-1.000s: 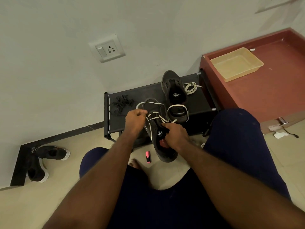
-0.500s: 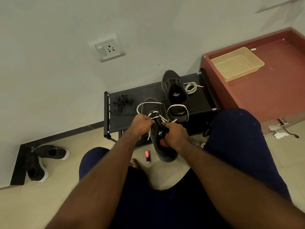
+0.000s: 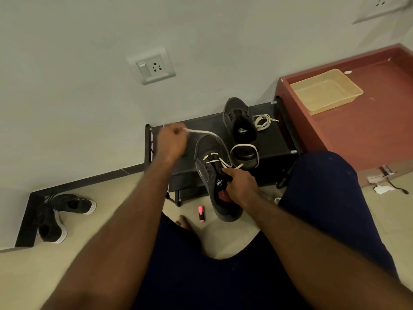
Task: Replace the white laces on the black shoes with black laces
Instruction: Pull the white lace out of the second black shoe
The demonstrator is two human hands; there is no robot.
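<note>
Seen from my head camera, my left hand [image 3: 172, 139] is curled into a fist around one end of the white lace [image 3: 206, 132], up over the left end of the black rack [image 3: 270, 139]. The lace runs from that fist to the front eyelets of the black shoe [image 3: 207, 175]. My right hand [image 3: 240, 186] grips that shoe at the tongue, fingers curled in (heel hanging towards the floor). The other shoe [image 3: 238, 121] sits on the rack, with a loose white lace [image 3: 262, 121] just beside it.
</note>
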